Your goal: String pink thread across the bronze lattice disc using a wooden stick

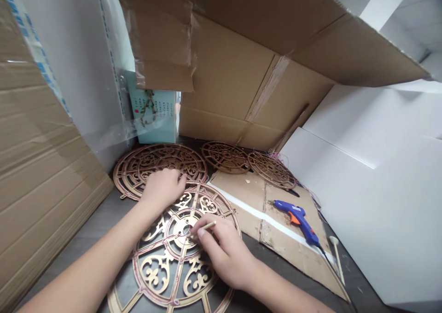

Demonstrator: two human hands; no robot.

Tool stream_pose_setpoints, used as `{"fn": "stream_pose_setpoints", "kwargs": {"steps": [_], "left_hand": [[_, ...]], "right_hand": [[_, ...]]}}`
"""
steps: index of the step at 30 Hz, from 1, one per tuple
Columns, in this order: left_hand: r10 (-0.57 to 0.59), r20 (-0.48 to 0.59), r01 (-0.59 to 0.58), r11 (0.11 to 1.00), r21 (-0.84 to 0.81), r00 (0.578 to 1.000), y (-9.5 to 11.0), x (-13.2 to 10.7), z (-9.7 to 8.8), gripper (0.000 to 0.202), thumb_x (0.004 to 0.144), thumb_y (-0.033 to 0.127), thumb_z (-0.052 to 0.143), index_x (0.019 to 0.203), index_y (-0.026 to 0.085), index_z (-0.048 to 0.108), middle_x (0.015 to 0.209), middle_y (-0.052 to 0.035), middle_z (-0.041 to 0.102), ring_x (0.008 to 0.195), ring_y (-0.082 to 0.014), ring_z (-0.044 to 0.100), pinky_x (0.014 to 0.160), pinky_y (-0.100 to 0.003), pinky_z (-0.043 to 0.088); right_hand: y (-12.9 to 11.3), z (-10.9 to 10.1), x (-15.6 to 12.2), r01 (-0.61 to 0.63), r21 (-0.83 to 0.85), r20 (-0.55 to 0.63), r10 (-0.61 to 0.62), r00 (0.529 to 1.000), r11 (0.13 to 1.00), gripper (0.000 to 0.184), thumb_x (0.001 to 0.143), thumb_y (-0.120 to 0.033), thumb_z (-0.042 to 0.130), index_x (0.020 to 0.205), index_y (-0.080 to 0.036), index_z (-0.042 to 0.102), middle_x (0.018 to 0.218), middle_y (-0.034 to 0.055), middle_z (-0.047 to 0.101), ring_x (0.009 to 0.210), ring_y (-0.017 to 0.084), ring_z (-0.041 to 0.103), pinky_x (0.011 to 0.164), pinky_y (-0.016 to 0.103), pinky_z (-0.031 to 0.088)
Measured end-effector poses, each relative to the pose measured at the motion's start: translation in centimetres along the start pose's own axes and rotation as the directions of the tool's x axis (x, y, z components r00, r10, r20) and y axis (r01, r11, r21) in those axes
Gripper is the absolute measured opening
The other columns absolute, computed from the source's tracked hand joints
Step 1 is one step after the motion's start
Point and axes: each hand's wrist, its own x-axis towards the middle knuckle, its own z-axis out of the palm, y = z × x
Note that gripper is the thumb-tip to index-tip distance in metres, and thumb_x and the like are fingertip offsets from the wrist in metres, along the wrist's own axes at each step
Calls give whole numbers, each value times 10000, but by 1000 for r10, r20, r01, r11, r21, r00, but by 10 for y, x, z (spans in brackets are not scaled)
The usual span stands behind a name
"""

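A round openwork disc (157, 246) with gold scrollwork, spokes and rings lies in front of me. Thin reddish wire or cord runs along its rings and spokes. My right hand (229, 253) pinches a thin wooden stick (209, 225) over the central hub, its lower tip close to the hub's hole. My left hand (164, 188) is over the disc's far left edge, fingers curled under and the thumb toward the right. Whatever the left fingers hold, if anything, is hidden beneath the hand.
Behind lie further openwork discs (129, 177). To the right, a blue glue gun (299, 216) rests on a cardboard sheet (247, 198), near a pale stick with a rounded end (336, 253). A light-blue box (155, 129) stands behind; cardboard walls (224, 73) and white panels (380, 188) enclose the table.
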Motion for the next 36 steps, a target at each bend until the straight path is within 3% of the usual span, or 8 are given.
{"fn": "stream_pose_setpoints", "kwargs": {"steps": [7, 11, 14, 23, 28, 36], "left_hand": [[15, 11, -15, 1000, -1, 1000, 2, -1, -1, 559, 935, 467, 274, 875, 171, 744, 880, -182, 759, 837, -374, 716, 687, -429, 498], [19, 12, -19, 1000, -5, 1000, 2, 0, -1, 548, 935, 468, 279, 872, 178, 740, 883, -175, 759, 841, -372, 716, 686, -424, 497], [5, 3, -5, 1000, -3, 1000, 1, 0, -1, 546, 933, 475, 284, 881, 172, 735, 882, -181, 755, 852, -382, 716, 687, -427, 496], [6, 4, -6, 1000, 2, 1000, 0, 1, 1, 545, 936, 487, 278, 903, 171, 720, 877, -181, 754, 851, -371, 718, 693, -422, 494], [5, 13, -5, 1000, 11, 1000, 1, 1, 0, 536, 938, 494, 281, 887, 178, 710, 885, -177, 758, 861, -357, 722, 697, -403, 489], [0, 18, 0, 1000, 13, 1000, 2, 1, -1, 517, 937, 480, 284, 868, 182, 701, 878, -176, 756, 869, -375, 721, 685, -413, 485]], "right_hand": [[8, 0, 3, -118, 201, -58, 132, 990, 973, 246, 1029, -281, 436, 884, -170, 601, 719, 0, 584, 607, 117, 531, 589, 236, 423], [8, -6, 6, -80, 39, -165, 86, 983, 996, 265, 1013, -302, 478, 830, -164, 611, 744, 20, 610, 706, 143, 557, 663, 260, 416], [6, -6, 7, -74, -30, -180, 68, 981, 997, 272, 998, -303, 512, 779, -166, 597, 717, 14, 612, 681, 139, 544, 645, 259, 393], [6, -3, 4, -29, -46, -133, 22, 991, 999, 260, 1019, -285, 489, 816, -171, 604, 772, 21, 647, 705, 134, 572, 660, 249, 415], [6, -4, 4, 9, -72, -134, -19, 991, 997, 223, 1022, -257, 479, 861, -177, 612, 850, 34, 666, 801, 153, 606, 757, 273, 441], [9, -8, 7, -14, -32, -85, 12, 996, 999, 239, 1033, -260, 460, 860, -178, 602, 854, 35, 666, 816, 156, 610, 764, 275, 443]]}}
